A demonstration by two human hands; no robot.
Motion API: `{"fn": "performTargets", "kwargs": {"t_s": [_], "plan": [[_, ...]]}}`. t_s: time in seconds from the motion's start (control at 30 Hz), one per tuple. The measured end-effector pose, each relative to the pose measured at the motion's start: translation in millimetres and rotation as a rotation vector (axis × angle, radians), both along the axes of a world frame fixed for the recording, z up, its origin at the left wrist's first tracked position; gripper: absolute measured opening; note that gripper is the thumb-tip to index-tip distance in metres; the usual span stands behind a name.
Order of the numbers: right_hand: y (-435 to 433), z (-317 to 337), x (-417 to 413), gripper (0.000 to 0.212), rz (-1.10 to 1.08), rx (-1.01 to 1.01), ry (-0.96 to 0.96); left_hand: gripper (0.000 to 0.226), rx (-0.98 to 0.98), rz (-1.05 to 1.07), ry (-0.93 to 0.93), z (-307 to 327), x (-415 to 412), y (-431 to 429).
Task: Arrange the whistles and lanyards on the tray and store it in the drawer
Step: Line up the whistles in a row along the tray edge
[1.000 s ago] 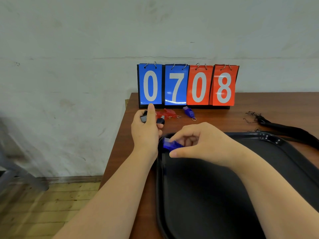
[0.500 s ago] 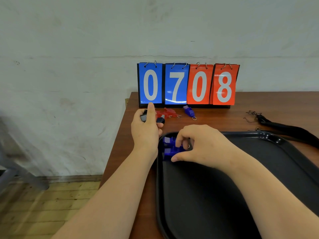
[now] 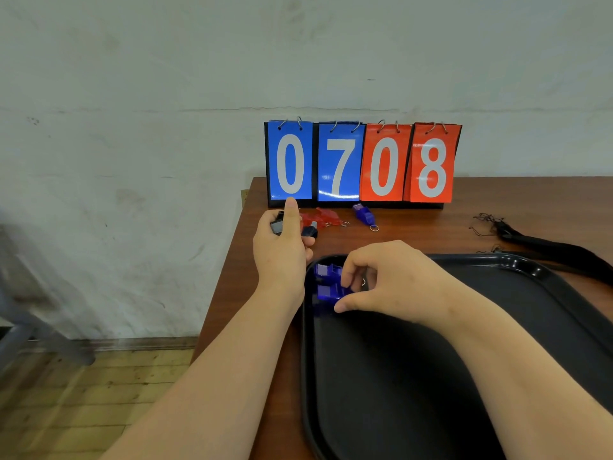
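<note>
A black tray (image 3: 497, 262) lies on the brown table in front of me. Two blue whistles (image 3: 326, 271) lie side by side in its far left corner. My right hand (image 3: 391, 280) pinches the nearer blue whistle (image 3: 328, 291) between thumb and fingers. My left hand (image 3: 282, 250) rests just left of the tray, index finger stretched out, curled around black whistles (image 3: 310, 231). Red whistles (image 3: 326, 218) and one more blue whistle (image 3: 365, 215) lie by the scoreboard. Black lanyards (image 3: 547, 247) lie behind the tray at the right.
A flip scoreboard (image 3: 363, 161) reading 0708 stands at the table's back edge against the wall. The table's left edge (image 3: 229, 277) runs close to my left hand, with wooden floor (image 3: 99, 393) below.
My right hand has lowered the blue whistle into the tray's far left corner, beside a second blue whistle now uncovered. My left hand has stayed put.
</note>
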State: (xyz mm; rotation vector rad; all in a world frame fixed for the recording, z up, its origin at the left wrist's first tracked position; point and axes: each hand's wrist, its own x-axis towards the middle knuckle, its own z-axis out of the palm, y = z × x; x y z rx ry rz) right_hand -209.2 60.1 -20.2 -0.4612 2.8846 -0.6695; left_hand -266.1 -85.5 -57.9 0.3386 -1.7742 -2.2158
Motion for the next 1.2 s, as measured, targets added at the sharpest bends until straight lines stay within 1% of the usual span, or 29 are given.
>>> {"fn": "performTargets", "kwargs": {"t_s": [0.13, 0.3, 0.9, 1.2], "plan": [[0, 0, -1, 0.03, 0.005, 0.012, 0.041, 0.038, 0.011, -0.001, -0.007, 1, 1, 0], [2, 0, -1, 0.027, 0.015, 0.011, 0.058, 0.038, 0.0, 0.003, -0.004, 1, 1, 0], [-2, -8, -8, 0.026, -0.045, 0.013, 0.117, 0.04, -0.007, -0.002, -0.005, 0, 0, -1], [-1, -9, -11, 0.026, -0.055, 0.008, 0.105, 0.038, -0.012, 0.005, -0.006, -1, -2, -1]]}}
